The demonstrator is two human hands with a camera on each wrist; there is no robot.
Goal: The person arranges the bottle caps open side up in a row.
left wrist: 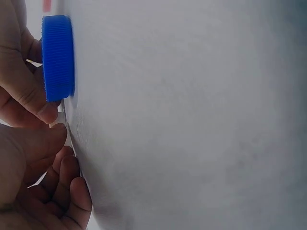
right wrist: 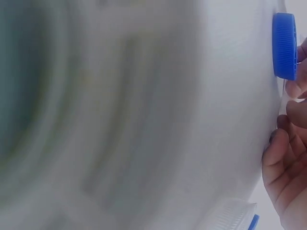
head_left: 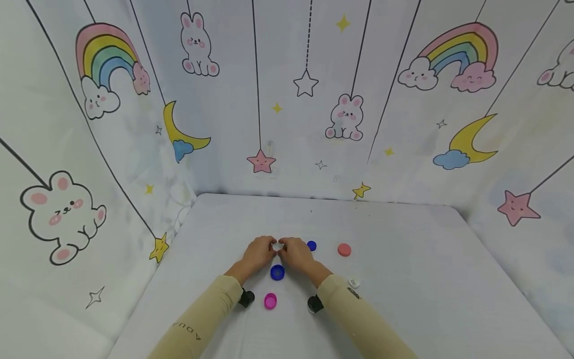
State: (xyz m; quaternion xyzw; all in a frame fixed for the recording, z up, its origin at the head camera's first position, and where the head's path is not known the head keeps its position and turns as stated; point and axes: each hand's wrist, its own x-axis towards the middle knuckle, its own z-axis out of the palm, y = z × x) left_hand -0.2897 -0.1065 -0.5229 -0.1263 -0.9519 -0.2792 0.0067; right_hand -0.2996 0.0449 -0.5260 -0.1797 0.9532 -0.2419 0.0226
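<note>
Both hands meet near the middle of the table, fingertips facing each other in the head view. The left hand (head_left: 261, 252) and the right hand (head_left: 296, 254) curl their thumbs and fingers about a small whitish piece (head_left: 277, 246), mostly covered. From the left wrist view, a pale sliver of it (left wrist: 58, 119) shows between the two thumbs; its kind is unclear. A ridged blue bottle cap (head_left: 277, 272) lies just in front of the hands, apart from them. Beyond the right hand's knuckles sits a smaller blue cap (head_left: 311, 246), partly hidden.
A pink cap (head_left: 270, 301) lies nearer the front, between the forearms. Right of the hands are a coral cap (head_left: 344, 250) and a white cap (head_left: 354, 283), the latter beside the right sleeve. Patterned cloth walls (head_left: 287, 124) enclose the white table (head_left: 403, 249).
</note>
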